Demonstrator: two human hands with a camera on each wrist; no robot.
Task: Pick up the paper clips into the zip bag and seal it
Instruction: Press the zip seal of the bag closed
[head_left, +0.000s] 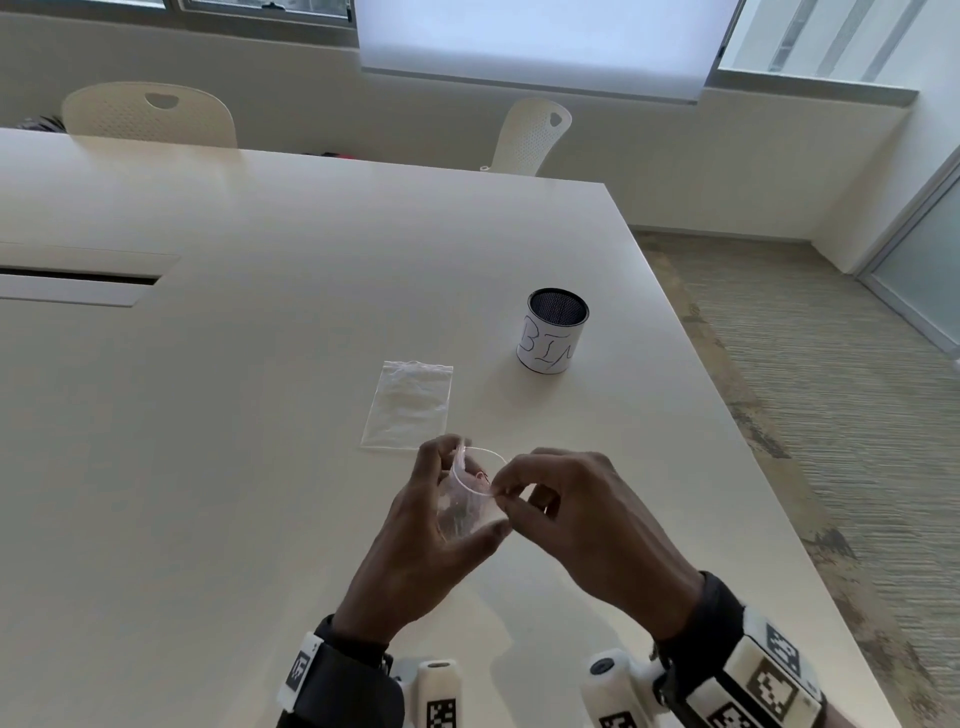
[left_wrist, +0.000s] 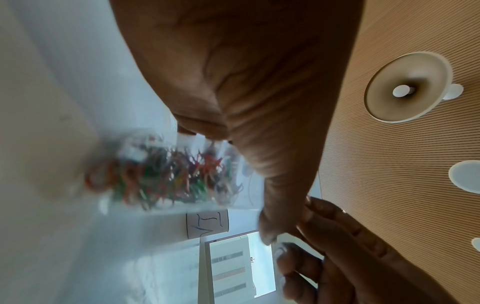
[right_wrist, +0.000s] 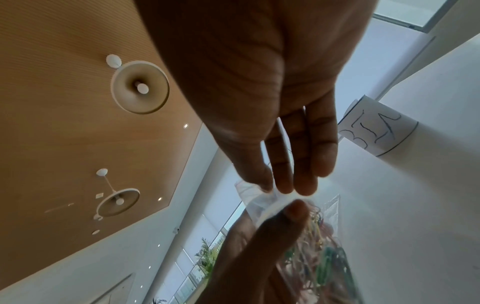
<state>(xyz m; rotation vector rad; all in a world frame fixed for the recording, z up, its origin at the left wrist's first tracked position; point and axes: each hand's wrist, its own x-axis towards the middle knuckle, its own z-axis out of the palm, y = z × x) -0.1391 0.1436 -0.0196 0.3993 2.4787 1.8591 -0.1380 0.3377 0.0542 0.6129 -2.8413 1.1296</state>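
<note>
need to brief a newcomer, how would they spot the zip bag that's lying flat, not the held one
Start at the white table and find the mesh cup labelled BIN near its right edge. Just left of it and nearer the person lies the flat zip bag. Unlike the bag of paper clips in the hands, it looks clear and untouched.

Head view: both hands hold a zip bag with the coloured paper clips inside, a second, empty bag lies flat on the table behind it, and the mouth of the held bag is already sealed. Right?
Not quite. In the head view the held zip bag has its mouth gaping in a round loop, not sealed; the right hand pinches its rim. The left hand, paper clips and empty bag are as stated.
</note>
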